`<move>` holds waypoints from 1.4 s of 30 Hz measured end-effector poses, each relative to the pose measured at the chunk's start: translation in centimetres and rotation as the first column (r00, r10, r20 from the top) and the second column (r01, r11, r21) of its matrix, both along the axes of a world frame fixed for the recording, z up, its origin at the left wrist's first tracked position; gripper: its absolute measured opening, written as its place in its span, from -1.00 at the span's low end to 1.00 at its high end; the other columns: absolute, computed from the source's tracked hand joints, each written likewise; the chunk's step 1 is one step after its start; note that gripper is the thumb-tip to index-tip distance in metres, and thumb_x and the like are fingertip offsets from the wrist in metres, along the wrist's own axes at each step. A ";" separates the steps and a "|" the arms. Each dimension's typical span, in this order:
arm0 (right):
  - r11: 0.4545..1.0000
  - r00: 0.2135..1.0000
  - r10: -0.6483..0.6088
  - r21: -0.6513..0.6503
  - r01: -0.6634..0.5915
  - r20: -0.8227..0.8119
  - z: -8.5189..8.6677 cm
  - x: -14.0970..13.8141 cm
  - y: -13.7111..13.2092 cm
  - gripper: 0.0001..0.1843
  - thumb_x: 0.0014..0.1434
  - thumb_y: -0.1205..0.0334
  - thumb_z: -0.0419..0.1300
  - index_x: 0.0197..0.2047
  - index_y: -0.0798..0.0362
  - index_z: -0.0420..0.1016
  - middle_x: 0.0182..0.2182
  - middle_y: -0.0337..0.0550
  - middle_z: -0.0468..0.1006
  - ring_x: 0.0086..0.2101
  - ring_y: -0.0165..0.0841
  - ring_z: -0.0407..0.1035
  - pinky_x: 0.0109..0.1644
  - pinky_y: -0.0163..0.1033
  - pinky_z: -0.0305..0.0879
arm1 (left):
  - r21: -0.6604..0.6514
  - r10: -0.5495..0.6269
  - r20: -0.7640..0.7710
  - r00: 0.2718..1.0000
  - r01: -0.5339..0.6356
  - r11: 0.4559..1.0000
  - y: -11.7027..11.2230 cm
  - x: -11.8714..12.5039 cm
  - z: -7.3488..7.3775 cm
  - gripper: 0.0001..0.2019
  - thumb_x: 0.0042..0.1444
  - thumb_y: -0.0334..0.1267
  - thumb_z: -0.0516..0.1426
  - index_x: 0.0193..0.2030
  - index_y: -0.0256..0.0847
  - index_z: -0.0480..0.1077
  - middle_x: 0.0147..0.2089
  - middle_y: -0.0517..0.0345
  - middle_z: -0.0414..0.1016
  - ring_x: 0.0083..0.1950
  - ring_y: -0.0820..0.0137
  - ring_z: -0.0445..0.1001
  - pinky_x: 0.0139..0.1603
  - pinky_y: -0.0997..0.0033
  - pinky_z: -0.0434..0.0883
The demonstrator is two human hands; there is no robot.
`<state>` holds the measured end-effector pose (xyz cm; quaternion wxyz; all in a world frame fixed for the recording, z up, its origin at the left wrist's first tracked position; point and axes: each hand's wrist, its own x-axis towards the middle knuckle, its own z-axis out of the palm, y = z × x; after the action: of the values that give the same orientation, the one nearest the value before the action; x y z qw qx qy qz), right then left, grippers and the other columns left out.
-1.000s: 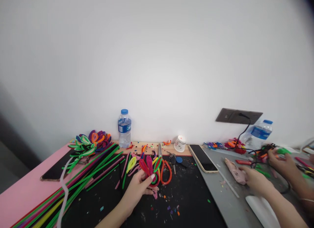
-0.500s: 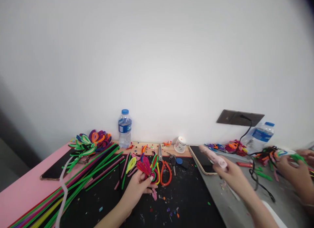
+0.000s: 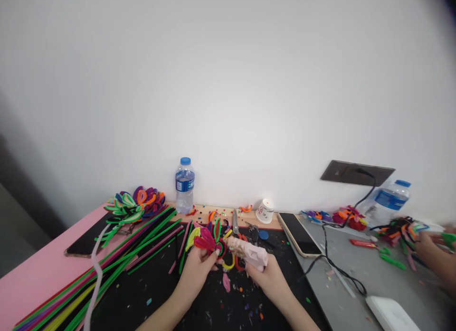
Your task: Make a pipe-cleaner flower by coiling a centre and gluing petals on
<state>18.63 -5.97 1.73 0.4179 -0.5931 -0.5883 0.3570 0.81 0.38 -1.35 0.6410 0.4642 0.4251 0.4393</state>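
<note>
Over black mat (image 3: 160,293), I'd brace fuzzy flower (image 3: 205,240) steady, keep nose of pink gun-shaped tool (image 3: 251,253) clear of left thumb. Left hand (image 3: 195,270): pinched on flower. Right hand (image 3: 270,277), 4 o'clock of flower: curled round tool, nose just beside flower. Beyond: bottle (image 3: 185,186), 11 o'clock; cup (image 3: 264,211), 2 o'clock.

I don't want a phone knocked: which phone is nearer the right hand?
The phone beside the cup: it lies just beyond the right hand, whereas the other phone is far left, partly hidden by a green flower.
</note>
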 end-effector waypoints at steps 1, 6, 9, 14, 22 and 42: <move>1.000 1.000 -0.009 -0.006 0.009 -0.002 -0.1 0.0 0.0 -0.75 -0.02 0.38 0.09 -0.27 0.17 0.53 -0.59 -0.27 0.46 -0.61 -0.48 0.19 -0.51 -0.41 0.20 | -0.007 0.000 -0.002 1.000 0.000 1.000 0.0 0.0 0.0 -0.69 -0.19 -0.14 0.24 -0.37 -0.26 0.28 -0.46 0.14 0.51 -0.43 0.29 0.53 -0.49 0.45 0.39; 1.000 0.999 -0.019 -0.002 0.020 0.026 -0.2 -0.1 -0.1 -0.81 -0.01 0.36 0.09 -0.36 0.18 0.52 -0.68 -0.32 0.33 -0.65 -0.51 0.08 -0.57 -0.42 0.13 | -0.015 0.003 -0.004 1.000 -0.003 1.000 0.3 0.1 -0.1 -0.70 -0.21 -0.15 0.24 -0.38 -0.26 0.29 -0.44 0.13 0.52 -0.44 0.30 0.54 -0.50 0.45 0.40; 1.000 0.999 -0.011 -0.005 0.011 0.043 -0.1 -0.3 -0.1 -0.82 0.00 0.34 0.09 -0.38 0.18 0.52 -0.70 -0.33 0.30 -0.64 -0.50 0.10 -0.56 -0.42 0.14 | -0.010 -0.003 -0.007 1.000 0.003 1.000 0.3 0.1 -0.2 -0.71 -0.19 -0.16 0.24 -0.37 -0.25 0.29 -0.44 0.13 0.53 -0.43 0.30 0.54 -0.48 0.44 0.41; 1.000 0.998 0.001 -0.003 -0.001 0.069 -0.1 -0.3 -0.1 -0.76 0.01 0.35 0.09 -0.27 0.19 0.53 -0.68 -0.32 0.31 -0.64 -0.51 0.09 -0.57 -0.42 0.13 | -0.026 -0.010 -0.014 1.000 0.010 1.000 0.0 0.1 0.1 -0.72 -0.21 -0.17 0.25 -0.38 -0.26 0.31 -0.44 0.13 0.54 -0.43 0.31 0.54 -0.48 0.44 0.42; 1.000 0.997 -0.003 -0.027 0.005 0.078 -0.3 -0.2 0.0 -0.79 0.03 0.33 0.07 -0.35 0.19 0.52 -0.73 -0.34 0.27 -0.67 -0.51 0.08 -0.59 -0.43 0.11 | -0.037 -0.008 -0.003 1.000 0.008 0.999 -0.1 0.0 0.8 -0.70 -0.24 -0.14 0.25 -0.39 -0.25 0.32 -0.46 0.13 0.54 -0.44 0.30 0.54 -0.49 0.45 0.41; 0.999 0.995 -0.005 -0.050 0.010 0.096 0.4 -0.5 -0.2 -0.79 0.02 0.30 0.07 -0.40 0.18 0.51 -0.75 -0.33 0.28 -0.68 -0.50 0.10 -0.61 -0.43 0.08 | 0.047 0.008 -0.054 0.999 -0.005 0.999 0.2 -0.1 0.4 -0.71 -0.22 -0.08 0.25 -0.45 -0.26 0.38 -0.50 0.07 0.51 -0.44 0.23 0.52 -0.49 0.40 0.41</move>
<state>18.16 -6.13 2.15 0.3755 -0.6222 -0.5962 0.3412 0.72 0.55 -0.95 0.6168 0.4895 0.4331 0.4386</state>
